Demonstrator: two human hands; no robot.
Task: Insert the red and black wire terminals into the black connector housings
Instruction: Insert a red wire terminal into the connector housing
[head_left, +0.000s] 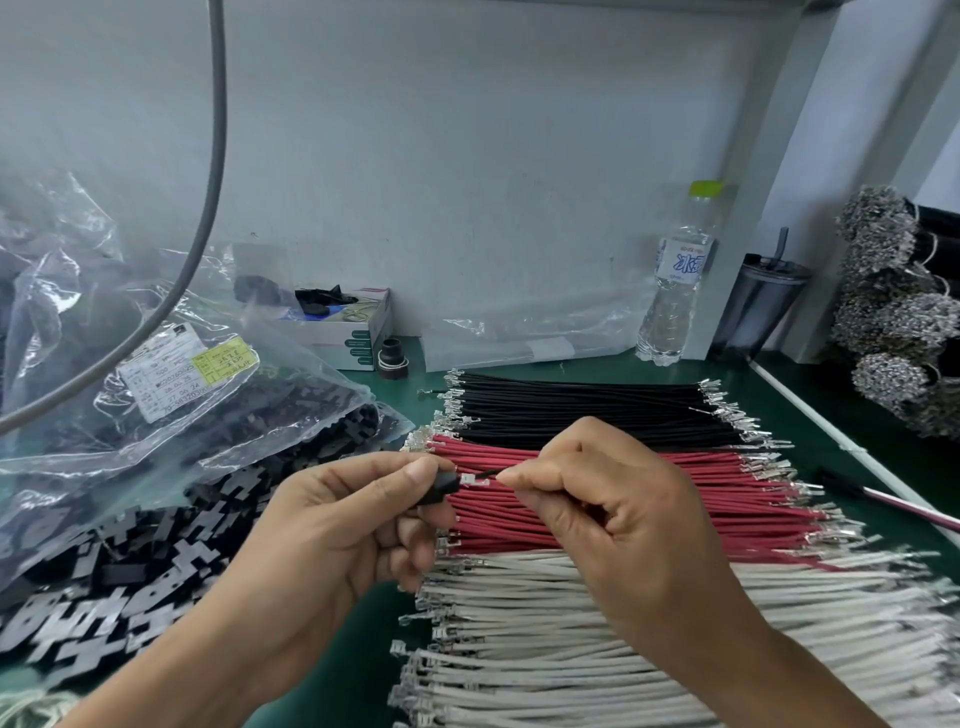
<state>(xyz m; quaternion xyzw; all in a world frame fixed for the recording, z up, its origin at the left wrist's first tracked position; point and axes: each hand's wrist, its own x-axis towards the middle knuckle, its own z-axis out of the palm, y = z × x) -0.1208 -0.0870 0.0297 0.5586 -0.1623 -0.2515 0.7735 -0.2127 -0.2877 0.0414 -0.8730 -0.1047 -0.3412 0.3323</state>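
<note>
Lower frame: white wires (649, 649) are laid in a flat row at lower right, metal terminals at both ends. A heap of loose black connector housings (119, 587) is spread at lower left, spilling from a clear plastic bag (171, 395).

Centre: a black connector housing (440, 486) is pinched between thumb and forefinger of the left hand (332, 525), the other fingers curled beneath. A black wire (485, 474) is pinched at the fingertips of the right hand (613, 519), fingers closed tight; its metal terminal (471, 481) is held at the housing's opening, touching or just entered; which cannot be told.

Behind the hands: red wires (727, 499), then black wires (582, 410) are laid in rows on the green mat (841, 415).

Upper frame: a water bottle (675, 291) and a small box (353, 332) are seen by the wall.
</note>
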